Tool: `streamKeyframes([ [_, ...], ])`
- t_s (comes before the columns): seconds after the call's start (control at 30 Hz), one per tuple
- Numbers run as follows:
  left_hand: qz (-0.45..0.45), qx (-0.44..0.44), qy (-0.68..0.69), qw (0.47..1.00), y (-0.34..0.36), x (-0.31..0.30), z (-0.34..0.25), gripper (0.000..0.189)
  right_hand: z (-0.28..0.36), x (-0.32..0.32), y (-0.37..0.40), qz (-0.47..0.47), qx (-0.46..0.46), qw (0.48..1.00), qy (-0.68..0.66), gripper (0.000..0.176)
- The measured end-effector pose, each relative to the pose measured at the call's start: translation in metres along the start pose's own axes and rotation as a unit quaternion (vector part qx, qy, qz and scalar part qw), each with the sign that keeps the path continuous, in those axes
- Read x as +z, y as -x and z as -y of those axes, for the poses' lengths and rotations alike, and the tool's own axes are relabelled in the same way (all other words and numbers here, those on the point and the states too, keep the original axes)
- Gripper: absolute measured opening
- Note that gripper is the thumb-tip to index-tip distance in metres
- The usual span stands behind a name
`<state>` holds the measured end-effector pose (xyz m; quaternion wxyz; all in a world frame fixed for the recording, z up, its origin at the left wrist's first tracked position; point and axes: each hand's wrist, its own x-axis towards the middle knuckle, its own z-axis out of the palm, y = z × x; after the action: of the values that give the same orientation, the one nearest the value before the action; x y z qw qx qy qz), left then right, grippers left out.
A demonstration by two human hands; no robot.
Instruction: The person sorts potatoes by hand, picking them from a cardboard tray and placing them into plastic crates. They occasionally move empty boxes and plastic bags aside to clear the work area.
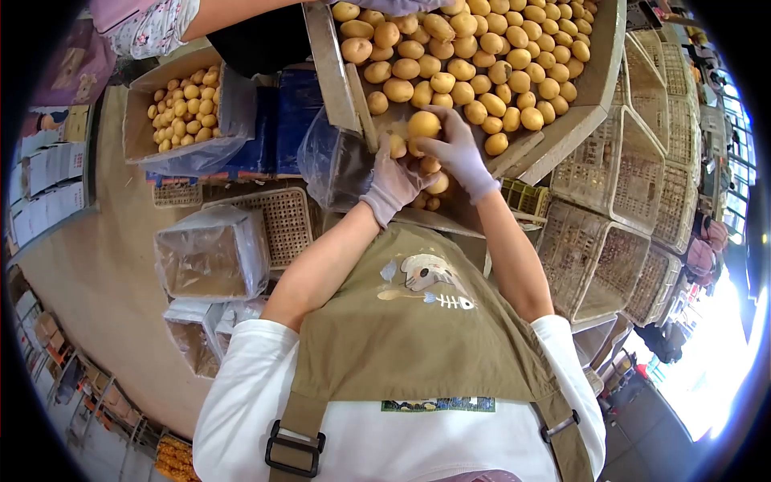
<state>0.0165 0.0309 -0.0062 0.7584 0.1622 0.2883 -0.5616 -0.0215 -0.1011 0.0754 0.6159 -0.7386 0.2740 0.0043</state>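
Note:
Both my hands wear pale gloves and work at the lower edge of a wide wooden sorting tray (598,80). My right hand (461,154) has its thumb and fingers closed round a yellow-orange round fruit (423,124). Just left of it, my left hand (393,181) curls round another yellow fruit (397,145). Several more fruits (438,183) lie lower down between my wrists, partly covered by the hands. Beyond my fingers, a dense layer of the same fruit (480,84) covers the tray.
A plastic-lined box of fruit (138,120) stands at the left, below another person's arm (233,14). Lined boxes (210,253) and a woven-pattern crate (285,229) sit at my left. Stacked plastic crates (590,257) line my right side. A clear plastic bag (325,161) hangs beside the tray.

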Motion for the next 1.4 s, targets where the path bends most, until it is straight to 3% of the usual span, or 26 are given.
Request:
streamKeyframes([
  [0.03, 0.000, -0.010, 0.003, 1.000, 0.002, 0.008, 0.000, 0.078, -0.006, -0.010, 0.012, 0.041, 0.059, 0.961, -0.268, 0.068],
  [0.1, 0.000, -0.040, 0.003, 0.999, 0.005, 0.018, 0.001, 0.088, 0.001, -0.014, 0.032, 0.040, 0.041, 0.917, -0.396, 0.076],
  [0.17, 0.081, -0.089, 0.037, 0.992, -0.012, -0.002, -0.003, 0.099, -0.002, -0.019, 0.044, 0.013, 0.032, 0.905, -0.425, 0.072],
  [0.23, 0.040, -0.079, 0.057, 0.994, -0.003, 0.015, -0.002, 0.096, -0.003, -0.027, 0.059, -0.050, 0.017, 0.894, -0.445, 0.067],
  [0.27, 0.065, -0.055, 0.089, 0.992, -0.005, 0.013, 0.001, 0.092, 0.000, -0.034, 0.069, -0.090, 0.008, 0.897, -0.433, 0.064],
  [0.33, 0.005, -0.028, 0.062, 0.998, 0.000, 0.018, 0.002, 0.083, -0.002, -0.053, 0.096, -0.203, -0.061, 0.943, -0.258, 0.060],
  [0.37, 0.084, -0.048, 0.056, 0.994, -0.005, 0.006, -0.001, 0.082, -0.008, -0.066, 0.115, -0.275, -0.077, 0.946, -0.152, 0.058],
  [0.4, 0.067, -0.057, 0.049, 0.995, -0.006, 0.008, -0.002, 0.088, -0.017, -0.092, 0.136, -0.337, -0.177, 0.915, 0.132, 0.058],
  [0.43, 0.057, -0.032, 0.015, 0.998, -0.003, 0.016, -0.001, 0.088, -0.004, -0.113, 0.163, -0.388, -0.207, 0.858, 0.265, 0.060],
  [0.5, 0.031, -0.048, 0.013, 0.998, 0.001, 0.023, -0.003, 0.088, -0.011, -0.156, 0.226, -0.473, -0.165, 0.755, 0.424, 0.062],
  [0.57, 0.027, -0.053, -0.004, 0.998, -0.003, 0.024, -0.003, 0.090, -0.019, -0.197, 0.302, -0.542, -0.122, 0.669, 0.493, 0.059],
  [0.63, 0.015, -0.070, 0.009, 0.997, -0.004, 0.029, -0.002, 0.091, -0.058, -0.233, 0.394, -0.645, 0.112, 0.590, 0.473, 0.056],
  [0.7, -0.002, -0.078, 0.015, 0.997, -0.005, 0.032, -0.003, 0.092, -0.069, -0.234, 0.424, -0.650, 0.464, 0.398, 0.451, 0.053],
  [0.8, -0.009, -0.065, 0.005, 0.998, -0.007, 0.029, -0.001, 0.092, -0.080, -0.220, 0.403, -0.633, 0.245, 0.543, 0.494, 0.055],
  [0.9, 0.050, -0.043, -0.037, 0.997, -0.006, 0.023, -0.001, 0.087, -0.074, -0.183, 0.291, -0.553, 0.075, 0.712, 0.426, 0.060],
  [0.93, 0.035, -0.012, -0.048, 0.998, -0.005, 0.024, 0.002, 0.082, -0.060, -0.165, 0.251, -0.501, 0.028, 0.749, 0.433, 0.058],
  [0.97, 0.060, -0.038, -0.017, 0.997, -0.009, 0.014, -0.003, 0.079, -0.049, -0.147, 0.212, -0.455, -0.037, 0.769, 0.447, 0.056],
  [1.1, 0.004, -0.053, -0.020, 0.998, -0.008, 0.002, -0.009, 0.065, 0.003, -0.080, 0.113, -0.193, -0.192, 0.845, 0.459, 0.050],
  [1.17, -0.040, -0.057, -0.097, 0.993, -0.013, -0.013, -0.011, 0.059, -0.009, -0.074, 0.080, -0.137, -0.182, 0.855, 0.465, 0.050],
  [1.23, -0.080, -0.044, -0.149, 0.985, -0.014, -0.028, -0.013, 0.054, -0.008, -0.072, 0.049, -0.235, -0.161, 0.818, 0.500, 0.051],
  [1.27, -0.106, -0.017, -0.170, 0.980, -0.011, -0.025, -0.010, 0.054, -0.009, -0.073, 0.042, -0.199, -0.145, 0.798, 0.550, 0.053],
  [1.3, -0.133, 0.006, -0.193, 0.972, -0.009, -0.022, -0.007, 0.054, -0.011, -0.071, 0.034, -0.130, -0.103, 0.810, 0.563, 0.048],
  [1.37, -0.123, 0.033, -0.198, 0.972, -0.005, -0.012, -0.007, 0.057, 0.016, -0.089, 0.011, -0.003, 0.066, 0.888, 0.455, 0.043],
  [1.4, -0.100, 0.044, -0.194, 0.975, -0.004, -0.009, -0.006, 0.059, 0.018, -0.090, 0.004, -0.136, 0.039, 0.924, 0.354, 0.040],
])
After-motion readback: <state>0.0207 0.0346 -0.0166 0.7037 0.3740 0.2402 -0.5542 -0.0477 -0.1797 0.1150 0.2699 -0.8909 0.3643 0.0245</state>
